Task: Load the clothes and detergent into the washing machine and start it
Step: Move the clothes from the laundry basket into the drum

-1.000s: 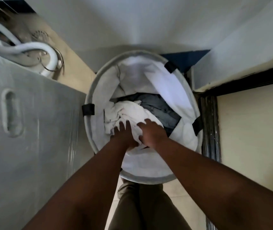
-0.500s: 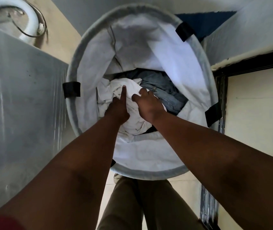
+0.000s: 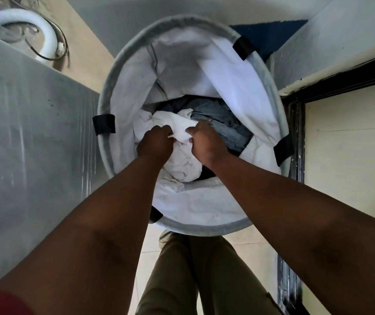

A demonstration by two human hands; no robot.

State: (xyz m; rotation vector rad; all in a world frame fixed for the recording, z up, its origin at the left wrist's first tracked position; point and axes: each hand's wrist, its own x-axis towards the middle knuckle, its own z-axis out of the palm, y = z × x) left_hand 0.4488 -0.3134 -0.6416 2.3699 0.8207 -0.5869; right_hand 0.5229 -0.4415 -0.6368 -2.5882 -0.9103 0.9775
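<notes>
A round grey laundry basket (image 3: 107,92) with a white lining and black straps stands on the floor in front of me. Inside lies a crumpled white cloth (image 3: 182,164) on top of grey-blue clothes (image 3: 225,123). Both my hands are down in the basket. My left hand (image 3: 155,142) is closed on a fold of the white cloth, and my right hand (image 3: 207,142) is closed on the same cloth just to its right. The grey side panel of the washing machine (image 3: 34,144) fills the left of the view; its opening is out of sight.
A white hose (image 3: 45,30) and thin cables lie behind the machine at the top left. A dark door frame (image 3: 295,137) and a pale wall stand close on the right. A blue mat (image 3: 270,32) lies beyond the basket. My legs stand on the tiled floor (image 3: 150,244) below it.
Both hands went from resting with spread fingers on the white cloth to closing on it. My head has come closer to the basket.
</notes>
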